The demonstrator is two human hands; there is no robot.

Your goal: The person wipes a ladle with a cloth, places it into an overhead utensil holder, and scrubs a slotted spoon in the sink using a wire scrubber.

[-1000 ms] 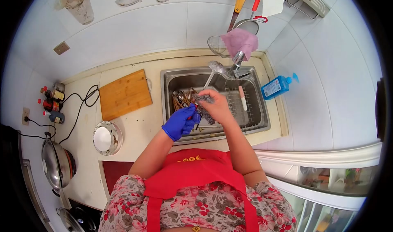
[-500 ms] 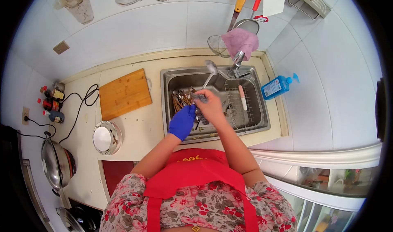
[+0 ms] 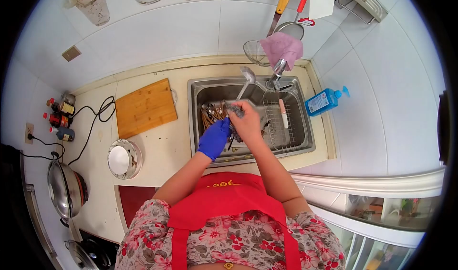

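Note:
My left hand [image 3: 214,137], in a blue glove, is closed around the handle of a ladle [image 3: 247,75] over the left part of the sink. The ladle's bowl points up and away, and a dark handle end shows below my hands. My bare right hand [image 3: 247,123] is closed on a grey steel wool scourer [image 3: 234,109], pressed to the ladle's handle just above the glove. Beneath my hands, chopsticks and spoons [image 3: 211,113] lie in a heap in the sink [image 3: 192,122]. My fingers hide part of the handle.
A wire rack [image 3: 274,134] holding a pink-handled knife [image 3: 283,112] occupies the sink's right side. Behind stands the faucet [image 3: 276,77], draped with a pink cloth [image 3: 281,48]. A blue soap bottle [image 3: 320,102] is at right; a cutting board [image 3: 145,109] and stacked bowls [image 3: 121,161] are at left.
The ladle's bowl has shifted slightly up and right. My right hand and the scourer have moved a little along the handle; both hands keep their hold.

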